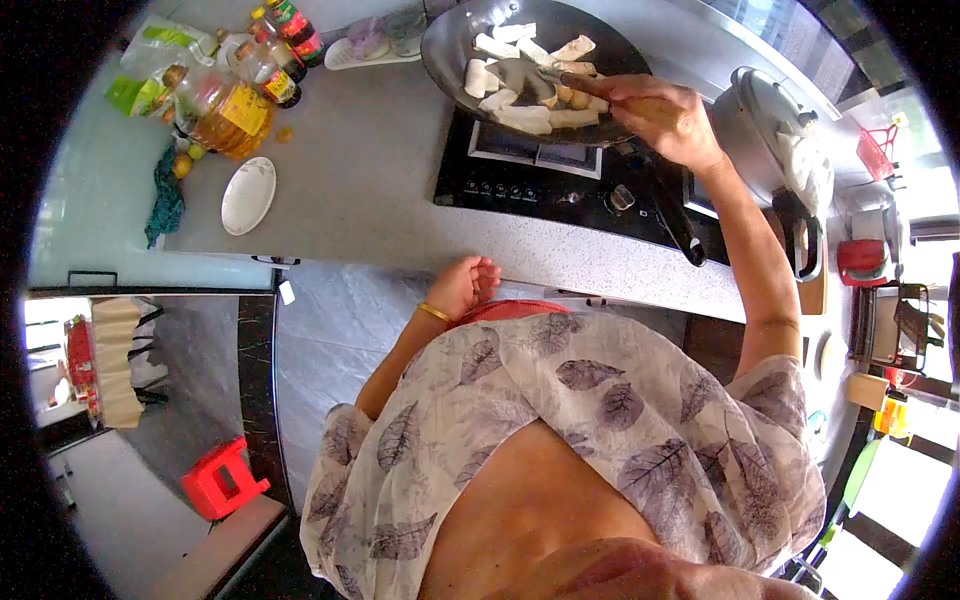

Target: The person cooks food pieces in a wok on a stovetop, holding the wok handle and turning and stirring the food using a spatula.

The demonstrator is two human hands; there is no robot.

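A dark wok (445, 60) sits on the black gas stove (530, 200), its long black handle (680, 215) pointing toward me. White oblong pieces of food (522, 120), some lightly browned, lie around the wok's inside; their exact kind is unclear. My right hand (665, 115) reaches over the wok's near right rim, closed around the handle of a spatula (582, 84). The spatula's far end is down among the pieces. Beside my waist, in front of the counter edge, my left hand (468, 286) holds nothing, its fingers loosely curled together.
A large lidded pot (755, 130) stands right of the wok. On the left counter are a small white oval plate (248, 195), an oil bottle (225, 115), sauce bottles (268, 75) and a teal cloth (166, 200). A red stool (225, 478) stands on the floor behind, left.
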